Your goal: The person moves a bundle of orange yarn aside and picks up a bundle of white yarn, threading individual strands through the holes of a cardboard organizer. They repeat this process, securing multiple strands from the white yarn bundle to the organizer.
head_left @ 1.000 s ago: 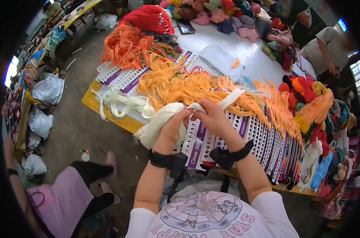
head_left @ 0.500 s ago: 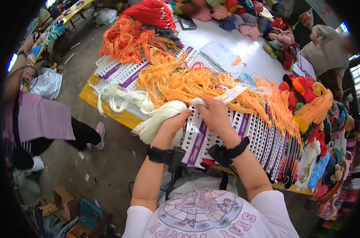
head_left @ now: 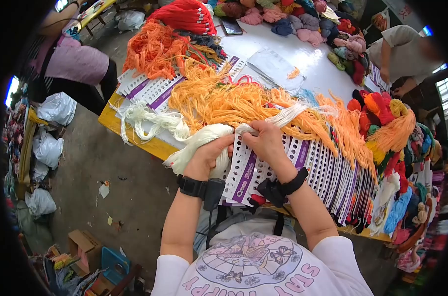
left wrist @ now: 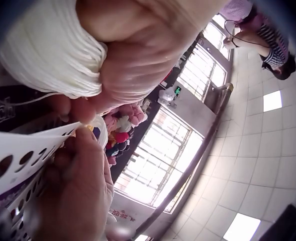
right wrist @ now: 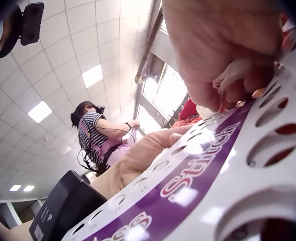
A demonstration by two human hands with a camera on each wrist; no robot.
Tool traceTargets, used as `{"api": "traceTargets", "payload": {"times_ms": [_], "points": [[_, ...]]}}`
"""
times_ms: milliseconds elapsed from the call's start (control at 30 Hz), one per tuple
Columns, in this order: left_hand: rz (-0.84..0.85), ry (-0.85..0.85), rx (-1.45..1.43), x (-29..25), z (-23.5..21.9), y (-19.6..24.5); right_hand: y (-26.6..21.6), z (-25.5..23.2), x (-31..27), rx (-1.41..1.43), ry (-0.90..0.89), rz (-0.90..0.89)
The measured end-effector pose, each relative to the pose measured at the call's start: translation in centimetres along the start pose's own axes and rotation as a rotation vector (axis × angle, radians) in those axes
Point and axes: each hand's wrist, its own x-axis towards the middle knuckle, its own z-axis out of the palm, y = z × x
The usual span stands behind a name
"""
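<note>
My left hand [head_left: 210,154] grips a thick white thread skein [head_left: 204,137]; in the left wrist view its curled fingers wrap the smooth strands [left wrist: 52,55]. Just to the right, my right hand [head_left: 267,144] pinches a bundle of white thread [head_left: 289,114] at the upper end of a punched card [head_left: 245,178]. That card is white with a purple "Cross Stitch" band. The bundle trails up and right over orange thread [head_left: 243,106]. In the right wrist view, pale thread [right wrist: 233,75] shows between the bent right fingers, close over the card's holes [right wrist: 273,110].
Overlapping punched cards [head_left: 327,172] run along the table edge to the right. Loose white thread [head_left: 152,121] lies at the left corner, below red-orange thread [head_left: 155,49]. Coloured yarn bundles [head_left: 308,29] and a phone [head_left: 231,26] are at the back. A person [head_left: 406,54] stands at right.
My hands, together at the white thread a second ago, have parted slightly, the right still pinching the bundle. The person in pink at left has moved up along the table; the person at right leans forward.
</note>
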Motion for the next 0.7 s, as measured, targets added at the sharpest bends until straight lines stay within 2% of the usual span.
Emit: {"api": "traceTargets", "payload": {"times_ms": [167,267,367,433,533,567,633,700], "points": [[0.118,0.056,0.039,-0.5,0.9,-0.4,-0.1,-0.4,0.8,0.014,-0.101,0.132],[0.165,0.071,0.107,0.6,-0.1,-1.2,0.1,-0.1,0.5,-0.032,-0.079,-0.011],[0.300,0.161,0.251,1.4,-0.6,-2.3,0.1,-0.1,0.3,-0.010,-0.126,0.001],[0.436,0.213,0.328,1.7,-0.9,-2.9,0.2,0.2,0.2,-0.026,-0.072,0.008],[0.797,0.366,1.050,0.2,-2.0,-1.6,0.5,0.7,0.3,-0.097,-0.033,0.013],[0.808,0.476,1.158,-0.1,-2.3,-1.1,0.6,0.9,0.3,-0.126,-0.027,0.014],[0.751,0.475,0.883,0.1,-5.0,-1.7,0.9,1.0,0.2,-0.158,-0.026,-0.012],[0.600,0.435,0.688,-0.6,-4.8,-0.7,1.0,1.0,0.5,-0.148,-0.024,-0.026]]}}
